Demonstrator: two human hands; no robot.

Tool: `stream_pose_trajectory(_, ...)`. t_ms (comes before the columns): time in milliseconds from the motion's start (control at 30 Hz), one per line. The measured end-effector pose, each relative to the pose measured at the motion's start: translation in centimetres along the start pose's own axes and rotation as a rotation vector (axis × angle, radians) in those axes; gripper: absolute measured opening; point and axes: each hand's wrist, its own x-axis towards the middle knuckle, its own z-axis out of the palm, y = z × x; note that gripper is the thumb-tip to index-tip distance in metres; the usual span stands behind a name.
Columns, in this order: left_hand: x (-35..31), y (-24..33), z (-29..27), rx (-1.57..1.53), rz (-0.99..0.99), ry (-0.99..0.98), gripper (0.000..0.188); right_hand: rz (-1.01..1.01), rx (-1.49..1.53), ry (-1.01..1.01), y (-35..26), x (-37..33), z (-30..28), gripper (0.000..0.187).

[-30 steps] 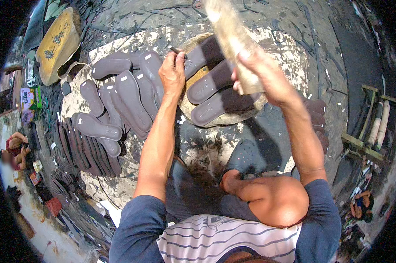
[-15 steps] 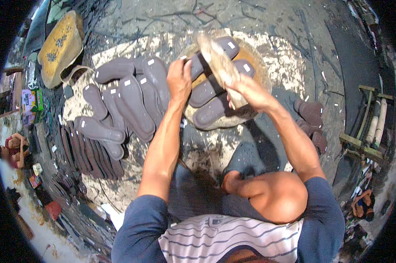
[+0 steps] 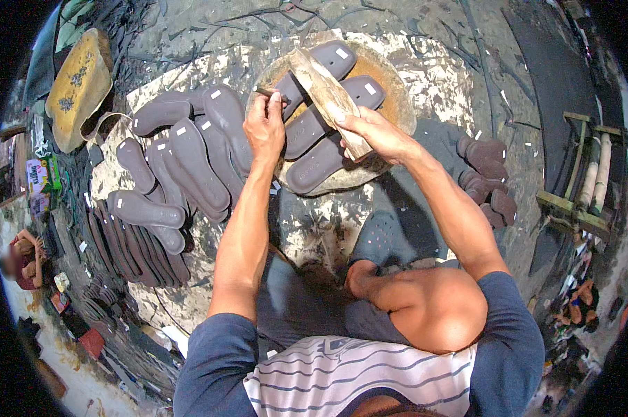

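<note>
My right hand (image 3: 380, 135) is closed round a thick, pale wooden club (image 3: 322, 90), which slants up and left over the work block. In my left hand (image 3: 264, 132), the fingers pinch a short dark rod (image 3: 278, 96), like a punch; its lower end is hidden. Three dark brown shoe soles lie side by side on a round block (image 3: 403, 90) with a yellowish top: a far sole (image 3: 336, 61), a middle sole (image 3: 364, 94) and a near sole (image 3: 315, 172). White labels mark the far and middle ones, and each has a small hole. The club covers part of them.
Several loose soles (image 3: 199, 167) are heaped left of the block, beside a row of stacked soles (image 3: 136, 243). Reddish-brown pieces (image 3: 484, 160) lie at the right. A yellow-topped slab (image 3: 81, 90) stands far left, and a wooden frame (image 3: 585, 174) far right. Other people sit at both edges.
The blurred club now shows sharply, lying lower over the soles. My left hand has tilted, and the dark rod shows in its fingers. The whole view has shifted slightly.
</note>
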Motion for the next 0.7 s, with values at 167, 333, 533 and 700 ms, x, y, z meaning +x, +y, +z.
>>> stream_pose_trajectory(167, -0.5, -1.0, -0.5, 0.185, 0.165, 0.023, 0.016, -0.235, 0.011, -0.015, -11.0, -5.3, 2.6, 0.042)
stream_pose_trajectory(333, -0.6, -0.2, -0.1, 0.276, 0.321, 0.042, 0.014, -1.165, -0.137, 0.379, -11.7, -8.7, 5.8, 0.038)
stream_pose_trajectory(533, -0.3, -3.0, 0.0, 0.410, 0.481, -0.030, 0.023, -0.279, -0.351, -0.006, -2.2, -0.8, 0.8, 0.046)
stream_pose_trajectory(700, 0.1, 1.1, 0.0, -0.298, -0.043, 0.207, 0.022, -0.027, -0.080, 0.008, 1.9, -2.3, -0.1, 0.040)
